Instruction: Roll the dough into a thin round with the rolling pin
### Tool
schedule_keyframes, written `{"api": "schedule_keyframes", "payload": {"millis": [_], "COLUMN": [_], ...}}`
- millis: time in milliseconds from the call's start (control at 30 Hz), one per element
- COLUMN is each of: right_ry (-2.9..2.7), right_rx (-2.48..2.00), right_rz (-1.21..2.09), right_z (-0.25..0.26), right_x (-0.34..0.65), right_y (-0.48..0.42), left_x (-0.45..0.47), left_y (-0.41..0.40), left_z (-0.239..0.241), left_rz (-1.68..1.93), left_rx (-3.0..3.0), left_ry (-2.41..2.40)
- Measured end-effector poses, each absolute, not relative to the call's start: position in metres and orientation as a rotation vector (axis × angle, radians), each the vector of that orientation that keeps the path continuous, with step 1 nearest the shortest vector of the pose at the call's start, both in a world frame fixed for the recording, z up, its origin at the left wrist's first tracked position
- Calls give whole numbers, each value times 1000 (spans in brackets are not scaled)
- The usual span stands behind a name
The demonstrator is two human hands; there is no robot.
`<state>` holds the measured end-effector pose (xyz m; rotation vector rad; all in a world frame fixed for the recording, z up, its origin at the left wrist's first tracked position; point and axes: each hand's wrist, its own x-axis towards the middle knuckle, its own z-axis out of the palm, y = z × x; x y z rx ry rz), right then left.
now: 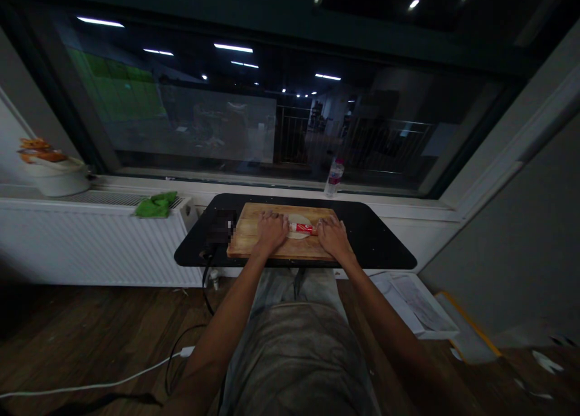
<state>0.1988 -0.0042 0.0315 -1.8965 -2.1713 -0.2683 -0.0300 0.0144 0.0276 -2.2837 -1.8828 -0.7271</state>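
Observation:
A wooden rolling pin with a red and white wrapper (301,227) lies crosswise on a flat, pale round of dough (298,218). Under the dough is a wooden cutting board (248,235). My left hand (272,230) is closed over the pin's left end, and my right hand (333,235) over its right end. Both palms face down, so the pin's ends are mostly hidden beneath them. The dough shows between the hands, above and below the pin.
The board sits on a black table (376,241) by a window. A water bottle (334,177) stands on the sill behind it. To the left are a radiator (104,244), a green cloth (156,204) and a white pot (58,177). A white box (417,307) lies on the floor at right.

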Motion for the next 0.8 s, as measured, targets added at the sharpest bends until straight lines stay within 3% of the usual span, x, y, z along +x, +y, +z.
{"api": "schedule_keyframes", "payload": {"millis": [800], "right_ry": [-2228], "right_rx": [-2002], "right_rz": [-140], "right_z": [48], "right_x": [194], "right_y": [64], "left_x": [-28], "left_y": [13], "left_z": [31], "left_rz": [-614], "left_rx": [-2286], "left_ry": [-1951]}}
